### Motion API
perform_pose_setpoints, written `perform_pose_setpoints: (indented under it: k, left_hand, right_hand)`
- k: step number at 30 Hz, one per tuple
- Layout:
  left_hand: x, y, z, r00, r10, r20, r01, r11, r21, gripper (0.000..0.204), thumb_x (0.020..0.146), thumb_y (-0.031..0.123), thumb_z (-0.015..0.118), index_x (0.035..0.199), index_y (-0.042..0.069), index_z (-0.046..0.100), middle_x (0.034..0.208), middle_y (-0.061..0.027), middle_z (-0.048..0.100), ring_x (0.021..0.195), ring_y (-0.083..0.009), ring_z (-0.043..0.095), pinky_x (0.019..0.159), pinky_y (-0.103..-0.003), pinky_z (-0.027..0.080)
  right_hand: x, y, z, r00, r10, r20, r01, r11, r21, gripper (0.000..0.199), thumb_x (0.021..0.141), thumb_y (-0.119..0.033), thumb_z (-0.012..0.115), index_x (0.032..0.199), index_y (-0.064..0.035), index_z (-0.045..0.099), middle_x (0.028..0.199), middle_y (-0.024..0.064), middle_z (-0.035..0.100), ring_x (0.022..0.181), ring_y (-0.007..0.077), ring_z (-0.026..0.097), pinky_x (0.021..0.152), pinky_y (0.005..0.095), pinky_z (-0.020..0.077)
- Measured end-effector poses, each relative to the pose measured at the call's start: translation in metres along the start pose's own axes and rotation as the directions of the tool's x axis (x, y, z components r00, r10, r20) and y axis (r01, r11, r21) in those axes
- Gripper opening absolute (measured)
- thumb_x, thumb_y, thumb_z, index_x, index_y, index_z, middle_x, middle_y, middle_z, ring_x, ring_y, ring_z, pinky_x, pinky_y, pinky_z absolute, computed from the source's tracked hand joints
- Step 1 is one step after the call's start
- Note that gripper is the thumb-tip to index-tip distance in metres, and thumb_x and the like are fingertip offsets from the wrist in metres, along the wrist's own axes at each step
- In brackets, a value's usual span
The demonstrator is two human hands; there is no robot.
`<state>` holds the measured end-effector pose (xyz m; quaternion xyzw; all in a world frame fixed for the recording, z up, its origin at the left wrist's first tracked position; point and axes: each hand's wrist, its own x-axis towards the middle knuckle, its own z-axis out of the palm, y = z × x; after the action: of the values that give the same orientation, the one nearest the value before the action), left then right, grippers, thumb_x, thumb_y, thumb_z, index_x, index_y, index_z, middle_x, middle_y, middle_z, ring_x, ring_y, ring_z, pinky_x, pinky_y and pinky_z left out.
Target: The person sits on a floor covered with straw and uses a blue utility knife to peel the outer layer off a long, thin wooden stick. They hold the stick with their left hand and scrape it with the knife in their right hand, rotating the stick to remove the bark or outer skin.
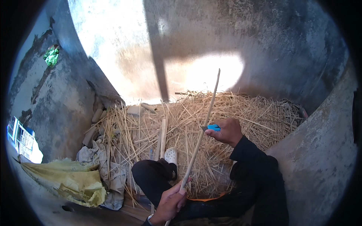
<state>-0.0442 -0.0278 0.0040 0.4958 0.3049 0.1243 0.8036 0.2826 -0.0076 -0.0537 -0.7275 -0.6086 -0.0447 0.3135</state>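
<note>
- At the left edge, a grey, stained plaster wall (71, 98) has a small hole showing green leaves and, lower down, a bright barred opening (23, 137)
- In the lower left, a frayed yellow cloth (71, 182) lies bunched, just beside a crumpled grey-white cloth (117, 184)
- Left of centre, two flat, pale wooden slats (163, 137) stand out, running up and down the frame among the straw
- Just right of them, a white clog with round holes (171, 155) shows on a foot, below which a bent knee in black trousers (149, 175) comes in
- At the bottom centre, the left hand (169, 203) is curled closed around the lower part of a long, thin, pale wooden strip (197, 147)
- That strip slants from the bottom edge up through the centre, its tip in front of the sunlit back wall (203, 73)
- Right of centre, the right hand (229, 131) grips a small blue-handled tool (213, 127), thumb pressed along it, its dark end at the strip's middle
- Behind both hands, a spread of dry, straw-coloured shavings (260, 116) covers the ground, reaching toward the right
- In the lower right, a black sleeve (260, 165) lies near a sloping grey wall (316, 150)
</note>
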Motion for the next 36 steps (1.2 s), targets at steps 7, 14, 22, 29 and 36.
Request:
perform_pose_setpoints:
  k: [7,14,22,29,36]
  left_hand:
    - [-0.012,-0.005,0.006,0.997,-0.08,-0.017,0.08,0.996,-0.04,0.05,0.101,0.023,0.047,0.143,-0.003,0.037,0.06,0.0053,0.036,0.052,-0.0042,0.034,0.052,-0.02,0.031]
    - [-0.026,-0.001,0.02,1.0,-0.023,-0.016,0.024,0.995,0.092,0.037,0.1,0.028,0.05,0.124,0.0,0.054,0.06,0.0066,0.04,0.049,-0.0034,0.035,0.046,-0.019,0.028]
    - [-0.054,0.014,0.034,0.942,-0.336,0.01,0.331,0.931,0.153,0.039,0.101,0.028,0.049,0.127,0.0,0.052,0.06,0.0061,0.039,0.046,-0.0036,0.033,0.045,-0.019,0.029]
    - [0.002,-0.004,-0.014,0.995,-0.062,0.074,0.077,0.973,-0.216,0.049,0.104,0.026,0.038,0.143,-0.003,0.034,0.06,0.0019,0.038,0.047,-0.0063,0.037,0.05,-0.021,0.034]
    - [0.012,0.004,-0.005,0.996,0.006,0.086,0.019,0.958,-0.286,0.05,0.103,0.027,0.039,0.142,-0.005,0.035,0.059,0.0027,0.037,0.046,-0.0058,0.034,0.053,-0.022,0.033]
  right_hand:
    - [0.031,0.069,0.004,0.963,0.252,-0.094,-0.254,0.967,-0.009,0.075,0.084,-0.078,0.042,0.054,-0.011,0.057,0.045,0.0072,0.048,0.042,0.0245,0.053,0.043,0.0417,0.0403]
    - [0.037,0.141,-0.023,0.901,0.385,-0.2,-0.418,0.894,-0.162,0.075,0.086,-0.075,0.041,0.059,-0.0085,0.062,0.05,0.012,0.052,0.051,0.0321,0.058,0.051,0.047,0.0431]
    - [0.01,0.246,-0.031,0.573,0.719,-0.393,-0.806,0.581,-0.113,0.08,0.087,-0.076,0.038,0.065,-0.0039,0.064,0.06,0.0178,0.059,0.066,0.0376,0.063,0.062,0.0479,0.0472]
    - [0.029,0.069,-0.031,0.926,0.374,-0.057,-0.368,0.925,0.09,0.073,0.089,-0.07,0.044,0.056,-0.0068,0.057,0.047,0.0096,0.045,0.045,0.0247,0.051,0.047,0.0422,0.0383]
    - [-0.018,-0.034,-0.005,0.993,-0.118,0.023,0.116,0.99,0.079,0.071,0.076,-0.08,0.053,0.055,-0.0117,0.058,0.046,0.0051,0.05,0.042,0.0237,0.056,0.042,0.0383,0.0431]
